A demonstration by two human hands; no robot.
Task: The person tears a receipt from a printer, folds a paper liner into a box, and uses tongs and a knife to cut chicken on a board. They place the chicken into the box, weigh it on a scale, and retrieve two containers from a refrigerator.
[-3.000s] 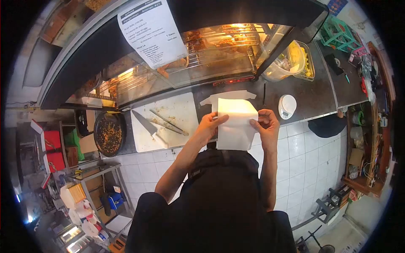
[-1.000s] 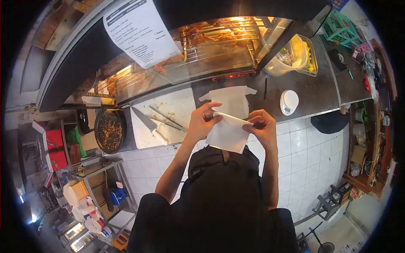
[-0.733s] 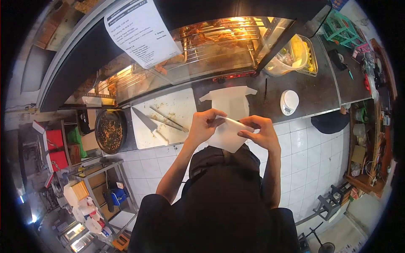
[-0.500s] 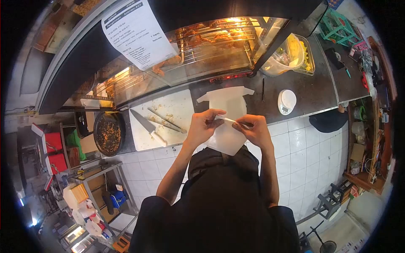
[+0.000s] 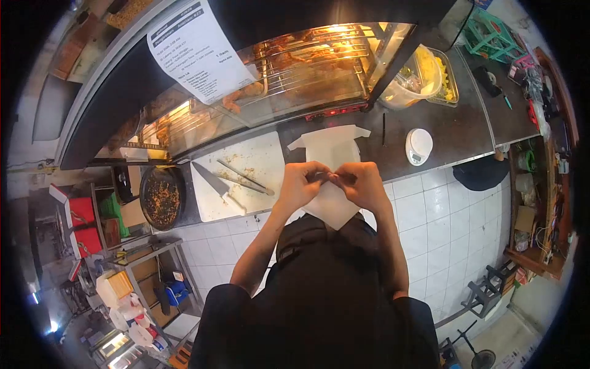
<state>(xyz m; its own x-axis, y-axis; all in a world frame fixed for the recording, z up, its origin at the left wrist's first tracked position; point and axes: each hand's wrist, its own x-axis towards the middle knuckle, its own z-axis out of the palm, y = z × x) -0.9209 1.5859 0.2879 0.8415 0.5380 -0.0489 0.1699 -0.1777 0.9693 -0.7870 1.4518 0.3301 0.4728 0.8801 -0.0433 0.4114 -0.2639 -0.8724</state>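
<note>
Close together, left hand (image 5: 301,187) and right hand (image 5: 364,184), pinching white paper (image 5: 332,206) along its upper edge, forearms (image 5: 261,249) slanting inward.

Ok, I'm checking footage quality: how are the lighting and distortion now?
Head view: wide-lens bending curves the wooden shelf at right, with dark corners; head view: warm glare inside the food cabinet, a light flaring lower left; head view: the paper looks pale, nearly textureless.

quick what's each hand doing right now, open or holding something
Left hand: closed, pinching the white paper.
Right hand: closed, pinching the white paper too.
</note>
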